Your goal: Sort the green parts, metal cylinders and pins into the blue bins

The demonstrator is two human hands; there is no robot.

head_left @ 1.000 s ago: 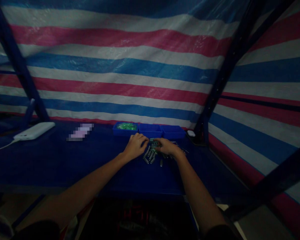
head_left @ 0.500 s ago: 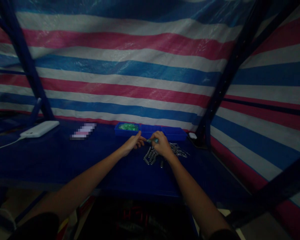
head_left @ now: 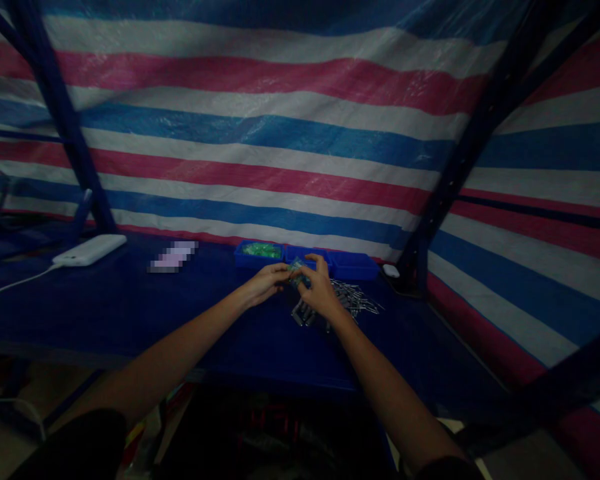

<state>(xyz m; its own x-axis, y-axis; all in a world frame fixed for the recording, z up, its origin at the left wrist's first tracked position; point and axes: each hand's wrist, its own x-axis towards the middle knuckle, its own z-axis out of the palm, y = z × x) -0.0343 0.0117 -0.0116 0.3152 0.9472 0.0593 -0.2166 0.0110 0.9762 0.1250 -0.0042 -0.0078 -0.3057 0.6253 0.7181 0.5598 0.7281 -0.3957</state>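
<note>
Greenish pkt btwn both hands (metal pcs nr R)

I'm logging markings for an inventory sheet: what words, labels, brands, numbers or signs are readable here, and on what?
No text is readable.
Clear packet at the left hand and right hand: too small and blurred.
Pale rectangle: pixelated.
White device: nothing legible.
Red shapes below the table: too dark to tell whether they are lettering.
</note>
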